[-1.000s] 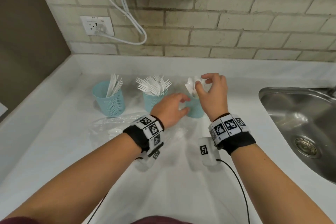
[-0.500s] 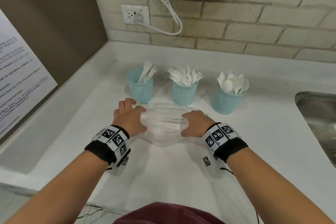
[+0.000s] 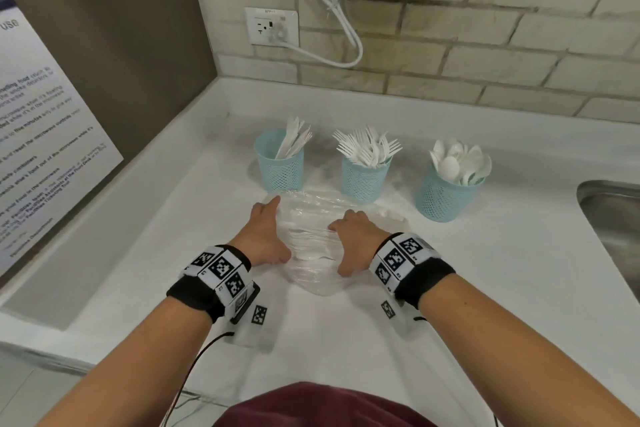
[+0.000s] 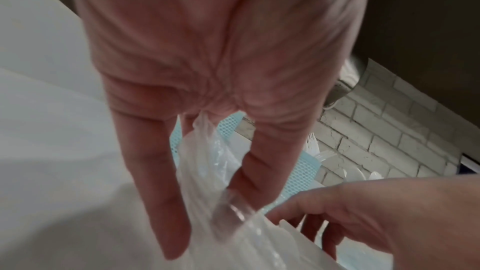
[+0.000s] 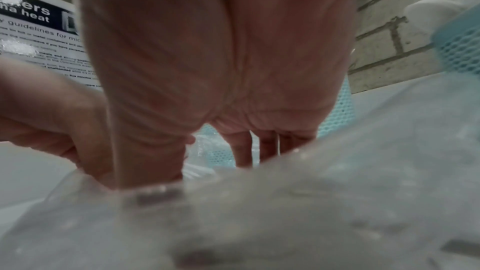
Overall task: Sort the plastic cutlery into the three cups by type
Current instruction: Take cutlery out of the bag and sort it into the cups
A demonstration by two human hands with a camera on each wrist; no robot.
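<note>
Near the middle of the worktop [image 3: 346,340] sits a clear plastic bag [image 3: 311,236] with some white cutlery left inside. Left hand [image 3: 263,236] and right hand [image 3: 353,239] grip its sides. Behind it, toward the back edge, three blue cups [image 3: 362,177] hold knives, forks, spoons.

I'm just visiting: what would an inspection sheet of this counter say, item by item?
Surface: white counter, corner by the wall.
Job's things: three teal mesh cups in a row: knives cup, forks cup, spoons cup; clear plastic bag with white cutlery inside, in front of them.
Clutter: nothing seen.
Grippers: left hand and right hand both grip the bag.
Cables: white cord looped from wall outlet; thin black wires from the wristbands.
Surroundings: brick wall, steel sink at right, printed notice at left.
</note>
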